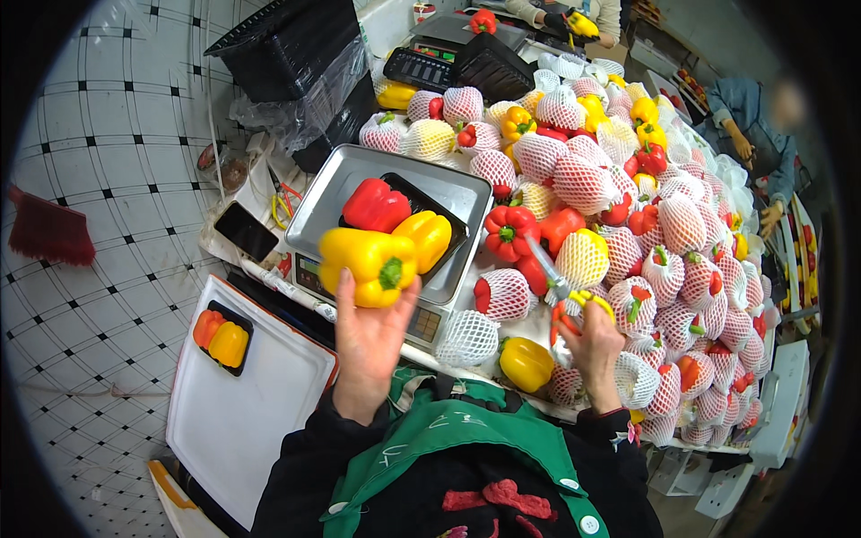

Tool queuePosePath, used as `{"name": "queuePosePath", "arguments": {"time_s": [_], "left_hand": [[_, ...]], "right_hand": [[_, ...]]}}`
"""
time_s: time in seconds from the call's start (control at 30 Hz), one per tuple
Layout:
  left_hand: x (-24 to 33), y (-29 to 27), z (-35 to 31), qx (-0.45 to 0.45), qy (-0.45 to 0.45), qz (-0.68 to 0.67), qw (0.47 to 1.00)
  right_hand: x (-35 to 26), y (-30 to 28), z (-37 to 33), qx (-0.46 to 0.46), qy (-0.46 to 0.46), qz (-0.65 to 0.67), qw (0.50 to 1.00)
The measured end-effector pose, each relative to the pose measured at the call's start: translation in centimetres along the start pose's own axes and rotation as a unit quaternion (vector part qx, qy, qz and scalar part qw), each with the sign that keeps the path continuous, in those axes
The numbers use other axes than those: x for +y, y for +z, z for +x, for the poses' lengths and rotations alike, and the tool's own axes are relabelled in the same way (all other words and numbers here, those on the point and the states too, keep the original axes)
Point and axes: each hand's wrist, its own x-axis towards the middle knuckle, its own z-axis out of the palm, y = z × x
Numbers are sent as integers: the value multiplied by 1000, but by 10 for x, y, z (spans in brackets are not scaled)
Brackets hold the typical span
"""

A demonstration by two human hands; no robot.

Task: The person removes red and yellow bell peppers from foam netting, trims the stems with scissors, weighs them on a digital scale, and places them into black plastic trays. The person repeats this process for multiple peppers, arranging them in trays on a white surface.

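Note:
In my left hand [372, 341] a yellow bell pepper [363, 260] is held up, its green stem turned toward the lower right. Behind it, a black tray [459, 235] with a red bell pepper [375, 204] and another yellow pepper [424, 237] rests on the steel pan of a weighing scale [336, 175]. My right hand [594, 350] grips scissors [558, 285] with orange and yellow handles, blades pointing up and left over the pile. A red pepper [511, 231] lies just beyond the blade tips.
Many peppers in white foam nets [587, 184] are heaped across the table. At left are a phone [246, 231], stacked black trays [278, 54] and a white lid-like tray [256, 394] holding a small black tray of two peppers [222, 341]. Two other people work at the far and right sides.

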Motion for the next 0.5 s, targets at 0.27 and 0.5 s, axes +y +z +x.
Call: {"name": "queuePosePath", "arguments": {"time_s": [0.27, 0.5], "left_hand": [[64, -31, -9, 66, 99, 145, 982], [58, -25, 3, 22, 173, 329, 928]], "right_hand": [[-8, -40, 25, -355, 25, -51, 933], [-132, -4, 104, -194, -161, 297, 921]]}}
